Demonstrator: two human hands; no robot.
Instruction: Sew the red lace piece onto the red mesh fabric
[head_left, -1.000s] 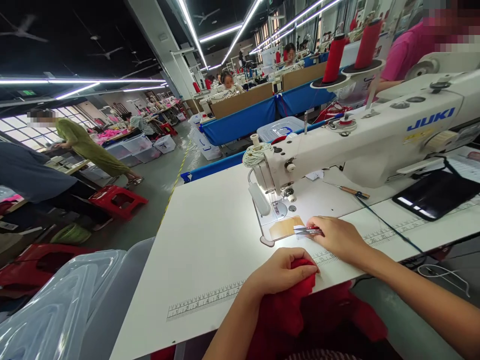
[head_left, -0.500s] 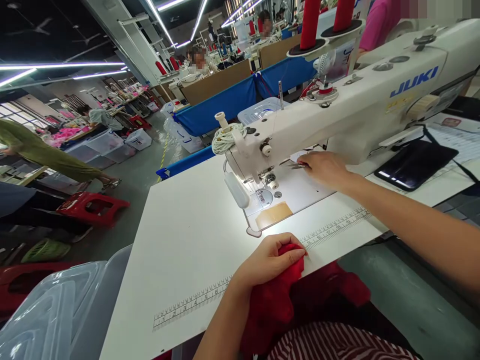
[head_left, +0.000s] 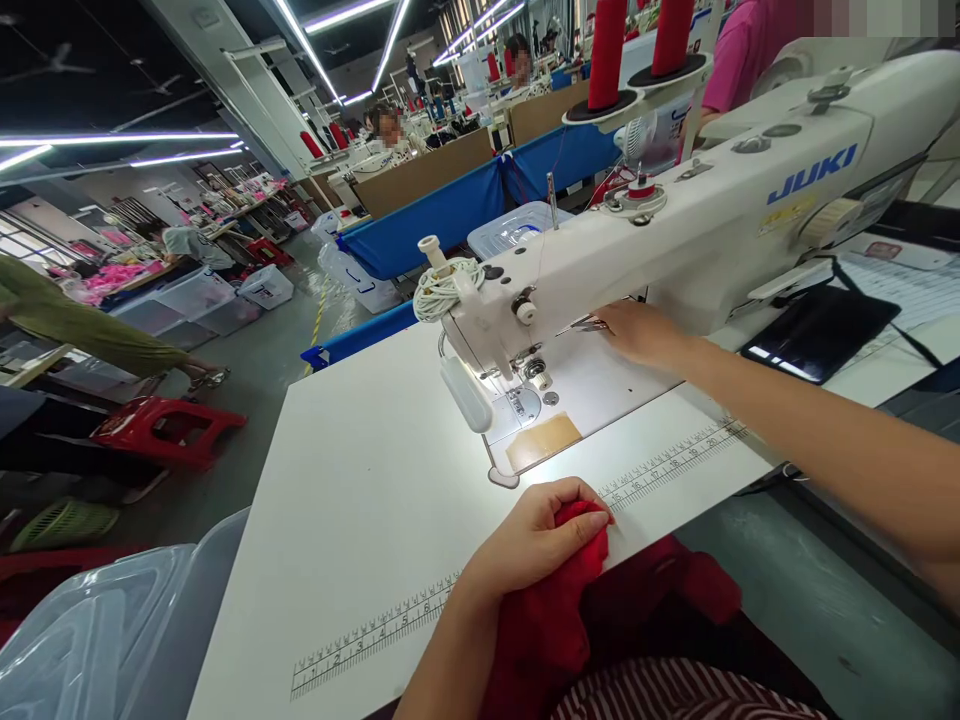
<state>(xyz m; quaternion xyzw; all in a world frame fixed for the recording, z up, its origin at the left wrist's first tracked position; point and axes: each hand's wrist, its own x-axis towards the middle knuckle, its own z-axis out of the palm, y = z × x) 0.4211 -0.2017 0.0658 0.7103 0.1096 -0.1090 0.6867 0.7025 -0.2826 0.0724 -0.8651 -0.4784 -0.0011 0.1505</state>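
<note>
My left hand (head_left: 536,540) is closed on a piece of red cloth (head_left: 551,610) at the table's front edge. The cloth hangs down over my lap, partly hidden by the hand and forearm. My right hand (head_left: 637,333) reaches under the arm of the white sewing machine (head_left: 697,200). Its fingers grip metal thread snips (head_left: 585,326), whose thin blades point left toward the needle area; the grip itself is partly hidden. The needle plate (head_left: 523,404) lies under the machine head, with a tan tape patch (head_left: 544,440) in front of it.
A black phone (head_left: 823,330) lies right of my right forearm, on papers. Printed rulers (head_left: 375,640) run along the table's front. Red thread cones (head_left: 606,55) stand behind the machine. A clear plastic bin (head_left: 97,630) is at lower left, and a red stool (head_left: 169,430) stands beyond.
The view has shifted slightly. My right hand and the snips have moved a little left under the machine arm. My left hand keeps its hold on the red cloth.
</note>
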